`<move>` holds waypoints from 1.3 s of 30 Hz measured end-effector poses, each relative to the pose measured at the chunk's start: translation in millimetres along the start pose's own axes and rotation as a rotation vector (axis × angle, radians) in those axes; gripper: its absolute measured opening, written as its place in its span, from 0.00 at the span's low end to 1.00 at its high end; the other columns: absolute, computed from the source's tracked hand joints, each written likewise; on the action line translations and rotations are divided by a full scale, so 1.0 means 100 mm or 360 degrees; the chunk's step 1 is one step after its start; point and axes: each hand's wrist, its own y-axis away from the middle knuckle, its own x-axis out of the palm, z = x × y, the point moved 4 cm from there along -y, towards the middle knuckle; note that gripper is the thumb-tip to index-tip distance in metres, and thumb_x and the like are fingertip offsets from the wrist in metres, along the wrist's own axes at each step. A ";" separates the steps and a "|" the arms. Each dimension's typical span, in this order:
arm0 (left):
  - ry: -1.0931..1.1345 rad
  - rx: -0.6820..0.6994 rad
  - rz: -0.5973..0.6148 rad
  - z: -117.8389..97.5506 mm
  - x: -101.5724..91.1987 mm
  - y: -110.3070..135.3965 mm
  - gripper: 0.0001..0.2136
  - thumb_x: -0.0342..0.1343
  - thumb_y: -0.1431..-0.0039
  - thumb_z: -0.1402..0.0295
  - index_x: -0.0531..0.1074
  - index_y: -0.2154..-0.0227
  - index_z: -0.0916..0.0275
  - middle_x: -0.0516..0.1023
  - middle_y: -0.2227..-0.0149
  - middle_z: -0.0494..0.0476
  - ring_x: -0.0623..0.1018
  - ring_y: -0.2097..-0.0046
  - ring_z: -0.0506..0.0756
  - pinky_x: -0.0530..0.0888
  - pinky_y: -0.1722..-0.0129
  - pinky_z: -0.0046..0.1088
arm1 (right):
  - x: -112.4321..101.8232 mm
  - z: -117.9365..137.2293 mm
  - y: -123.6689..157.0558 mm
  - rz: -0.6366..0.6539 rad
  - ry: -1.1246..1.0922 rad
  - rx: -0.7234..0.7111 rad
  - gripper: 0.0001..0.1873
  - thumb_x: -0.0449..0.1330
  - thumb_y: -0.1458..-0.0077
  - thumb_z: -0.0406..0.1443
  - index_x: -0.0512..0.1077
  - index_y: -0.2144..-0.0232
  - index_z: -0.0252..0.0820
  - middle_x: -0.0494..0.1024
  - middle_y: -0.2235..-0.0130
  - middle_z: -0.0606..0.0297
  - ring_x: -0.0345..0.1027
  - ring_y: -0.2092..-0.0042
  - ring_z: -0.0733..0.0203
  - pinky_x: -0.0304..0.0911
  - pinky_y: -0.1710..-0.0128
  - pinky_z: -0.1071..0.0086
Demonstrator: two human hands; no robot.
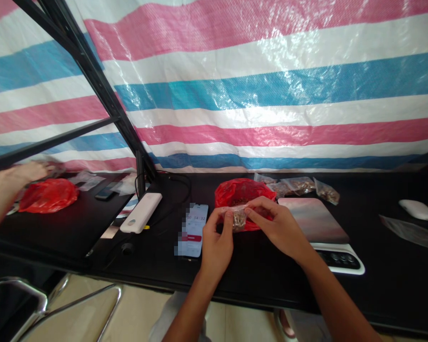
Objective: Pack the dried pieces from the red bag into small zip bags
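Observation:
Between my two hands is a small clear plastic bag (239,219) with brownish bits in its lower part. My left hand (217,237) pinches its top edge on the left, thumb toward me. The fingers of my right hand (276,223) are closed on the top edge at the right. Just behind it an open red plastic bag (223,192) sits on the black table, dark small pieces showing inside. What exactly the bits are is too small to tell. Several filled clear bags (299,185) lie behind and to the right of the red bag.
Left of my hands lie a phone (196,230) with a lit timer and a white power bank (141,212) with cables. A phone with a pinkish cover (312,221) is at right, near a white case (418,209) and a flat clear bag (412,232). Another person's hand (32,172) works far left.

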 end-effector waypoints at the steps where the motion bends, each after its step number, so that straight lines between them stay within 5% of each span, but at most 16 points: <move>1: -0.0003 -0.0003 0.0003 0.00 0.00 0.00 0.15 0.54 0.32 0.54 0.76 0.63 0.60 0.80 0.65 0.55 0.78 0.62 0.55 0.74 0.60 0.28 | 0.00 0.00 0.00 -0.0004 0.0011 -0.0007 0.15 0.65 0.45 0.49 0.78 0.69 0.44 0.78 0.71 0.65 0.68 0.70 0.60 0.68 0.65 0.66; 15: 0.0001 -0.0041 -0.0143 -0.01 -0.03 0.00 0.11 0.60 0.37 0.58 0.77 0.61 0.61 0.81 0.62 0.56 0.79 0.60 0.55 0.75 0.58 0.29 | 0.01 -0.06 0.02 -0.0024 -0.0046 0.0028 0.12 0.64 0.44 0.45 0.78 0.65 0.43 0.76 0.71 0.67 0.68 0.69 0.62 0.65 0.68 0.68; 39: 0.0062 -0.0067 0.0030 -0.02 0.07 0.02 0.14 0.61 0.38 0.56 0.82 0.59 0.60 0.84 0.57 0.59 0.82 0.56 0.58 0.78 0.54 0.31 | -0.13 -0.17 0.11 -0.0103 -0.0121 0.0008 0.11 0.64 0.43 0.45 0.76 0.68 0.44 0.72 0.73 0.69 0.64 0.70 0.63 0.63 0.69 0.69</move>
